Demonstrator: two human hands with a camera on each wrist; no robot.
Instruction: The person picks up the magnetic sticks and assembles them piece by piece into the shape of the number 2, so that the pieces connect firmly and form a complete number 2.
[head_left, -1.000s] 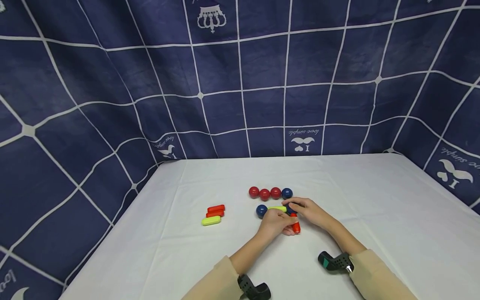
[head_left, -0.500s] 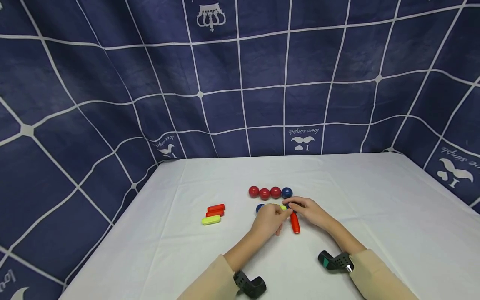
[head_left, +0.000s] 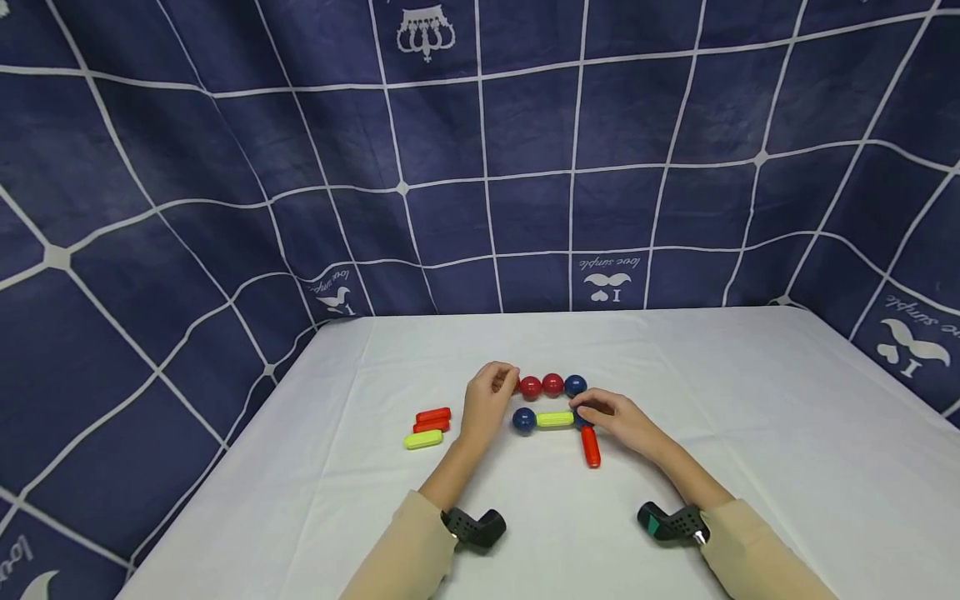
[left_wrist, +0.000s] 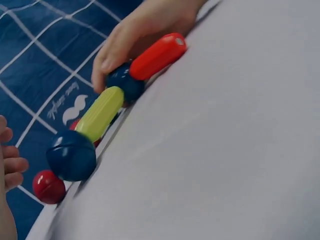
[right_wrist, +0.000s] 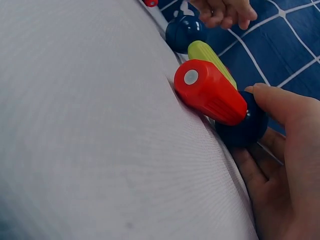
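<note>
My right hand (head_left: 618,421) grips a blue ball (right_wrist: 247,127) between thumb and fingers. A red rod (head_left: 591,447) joins this ball and points toward me. A yellow-green rod (head_left: 555,419) runs left from it to a second blue ball (head_left: 524,420). In the head view, my left hand (head_left: 486,406) is at the left end of a row of balls, fingers bent, its fingertips over the leftmost red ball, which is mostly hidden. I cannot tell whether they hold it. In the left wrist view, a red ball (left_wrist: 49,186) shows near the left hand's fingers (left_wrist: 15,165).
Two more red balls (head_left: 530,388) and a blue ball (head_left: 575,385) continue the row behind the joined pieces. To the left lie two red rods (head_left: 432,415) and a yellow-green rod (head_left: 423,440). A white cloth (head_left: 360,500) covers the table; a dark blue curtain (head_left: 525,217) surrounds it.
My left hand has let go of the red rod and moved left and away from me to the leftmost red ball. My right hand stays at the blue ball.
</note>
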